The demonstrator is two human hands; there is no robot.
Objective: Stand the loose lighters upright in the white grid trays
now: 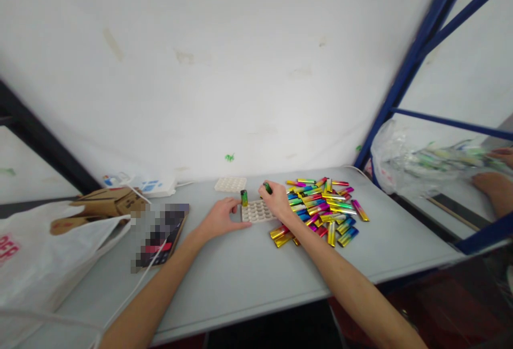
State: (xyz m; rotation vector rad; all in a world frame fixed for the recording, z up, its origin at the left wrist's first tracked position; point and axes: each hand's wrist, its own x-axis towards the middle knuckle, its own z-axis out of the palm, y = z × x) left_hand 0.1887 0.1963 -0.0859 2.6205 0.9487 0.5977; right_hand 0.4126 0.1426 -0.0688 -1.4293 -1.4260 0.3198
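I watch the right hand [274,198] pinching 1 green tube [267,188] over the tray [258,211] — the left hand [222,217], thumb and fingers spread, at its left edge — beside a shiny pile [320,207].

Shiny green cylinder [244,198] upright in whitish tray [257,212], far-left corner

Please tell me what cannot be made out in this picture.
All in the head view:
- Most of the green piece: covered by the right hand.
- Right end of the near tray: behind the same hand.
- Lowest shiny pieces in the pile: under others.
- Face of the dark device: partly pixelated.
- Another person's arm: cut off by the right edge.
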